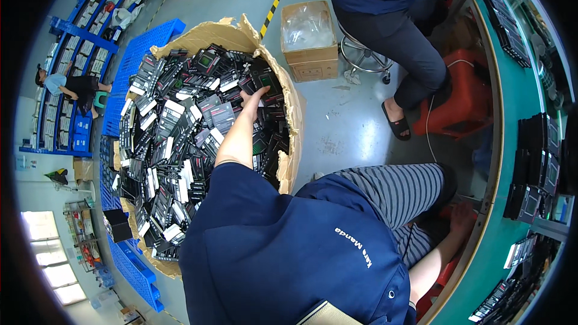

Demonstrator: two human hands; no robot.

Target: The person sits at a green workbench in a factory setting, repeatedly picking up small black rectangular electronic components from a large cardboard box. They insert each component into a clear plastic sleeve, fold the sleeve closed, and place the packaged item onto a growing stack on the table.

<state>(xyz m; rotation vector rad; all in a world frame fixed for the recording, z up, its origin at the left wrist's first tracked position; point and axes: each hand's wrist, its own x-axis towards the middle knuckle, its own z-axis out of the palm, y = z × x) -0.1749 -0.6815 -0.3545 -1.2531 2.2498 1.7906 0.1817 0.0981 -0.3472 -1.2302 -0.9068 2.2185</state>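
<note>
My left hand (251, 102) reaches into a large torn cardboard bin (292, 105) on my left. Its thumb and fingers are spread apart, touching the small flat black boxes (217, 114) heaped there. A black box with a green-marked face (265, 82) lies right at its fingertips. Whether any box is gripped does not show. My right hand (462, 215) is low at my right, in shadow beside the table's near edge; its fingers are too dark to make out.
The green-topped table (503, 174) at right bears stacks of black boxes (539, 156). Ahead, a co-worker (385, 30) sits on a stool near a red plastic stool (460, 96). An open carton (309, 54) stands on the floor. Blue pallets (135, 66) lie under and beside the bin.
</note>
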